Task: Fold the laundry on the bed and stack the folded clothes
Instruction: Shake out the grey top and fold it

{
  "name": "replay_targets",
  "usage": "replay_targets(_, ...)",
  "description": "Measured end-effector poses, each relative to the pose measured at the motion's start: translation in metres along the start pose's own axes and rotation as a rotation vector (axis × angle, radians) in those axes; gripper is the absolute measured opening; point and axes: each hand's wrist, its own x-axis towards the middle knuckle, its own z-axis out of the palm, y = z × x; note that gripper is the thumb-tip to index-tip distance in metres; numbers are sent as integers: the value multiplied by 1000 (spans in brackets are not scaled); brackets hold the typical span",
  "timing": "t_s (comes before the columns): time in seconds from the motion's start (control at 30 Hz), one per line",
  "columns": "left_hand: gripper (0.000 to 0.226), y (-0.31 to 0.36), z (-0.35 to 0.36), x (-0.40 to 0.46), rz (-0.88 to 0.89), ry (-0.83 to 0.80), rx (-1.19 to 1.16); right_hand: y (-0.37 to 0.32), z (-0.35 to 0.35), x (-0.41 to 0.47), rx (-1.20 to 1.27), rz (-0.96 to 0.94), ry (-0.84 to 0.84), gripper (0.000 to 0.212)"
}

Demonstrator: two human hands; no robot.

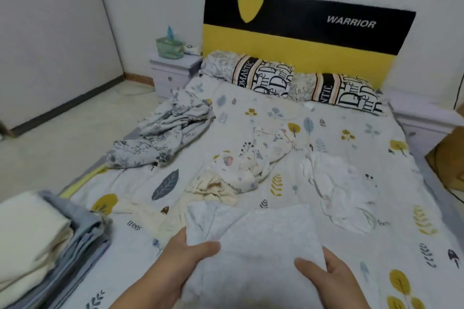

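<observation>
Gripping a pale grey garment point(253, 238) at its near end, the left hand point(185, 256) pinches the left edge and the right hand point(326, 273) the right edge, thumbs on top. The cloth runs away from the person over the bed point(364, 118). The folded stack point(42, 238) lies to the left, nearer the left hand. Unfolded clothes point(241, 165) lie beyond; pillows point(263, 75) meet a yellow-and-black headboard point(301, 40).
</observation>
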Motion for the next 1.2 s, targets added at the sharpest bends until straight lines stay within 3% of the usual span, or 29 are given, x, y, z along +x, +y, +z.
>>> replay_targets(0.17,35,34,-26,-57,33,93,-107,-48,28,-35,5,-49,-128,16)
replay_targets(0.33,39,62,-67,-110,107,253,-224,-85,82,-64,-14,-100,-297,16)
replay_targets(0.73,31,92,-223,-181,222,503,-467,-117,290,-93,-203,-243,-590,15)
replay_targets(1.0,48,72,-330,-141,280,731,-498,-101,438,-55,-387,-228,-709,9)
replay_targets(1.13,63,52,-360,-121,171,883,-435,-77,492,-30,-504,-249,-741,12)
replay_targets(1.2,73,39,-369,-122,149,862,-350,-62,513,-18,-592,-290,-738,16)
